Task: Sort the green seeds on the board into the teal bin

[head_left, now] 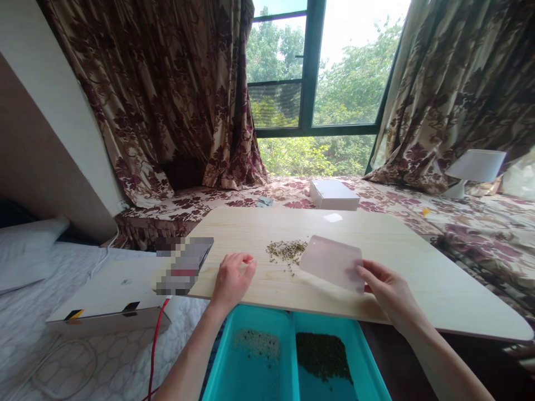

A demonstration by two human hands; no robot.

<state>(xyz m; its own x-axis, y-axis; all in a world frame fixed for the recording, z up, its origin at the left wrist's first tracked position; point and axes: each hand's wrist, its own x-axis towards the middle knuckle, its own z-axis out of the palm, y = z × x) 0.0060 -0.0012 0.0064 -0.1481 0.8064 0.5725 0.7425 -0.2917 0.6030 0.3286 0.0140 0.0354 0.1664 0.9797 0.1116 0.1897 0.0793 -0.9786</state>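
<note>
Transl. sheet (pixel 330 262), rect., tilted, by sm. grn grains (pixel 286 250), loosely scattered on tbl (pixel 251 225).

We're looking out from the wearer's head, facing forward and down across the nearby surface (pixel 418 289), with the window (pixel 311 72) farther off ahead.

Small greenish grains (pixel 284 250) on a pale rounded wooden tabletop (pixel 401 273), translucent rectangular plastic sheet (pixel 328 258) right of them, turquoise rectangular plastic bin (pixel 251 384) at the surface's near edge, whitish grains (pixel 263 341) in its left compartment, dark green grains (pixel 322 352) in its right.
</note>
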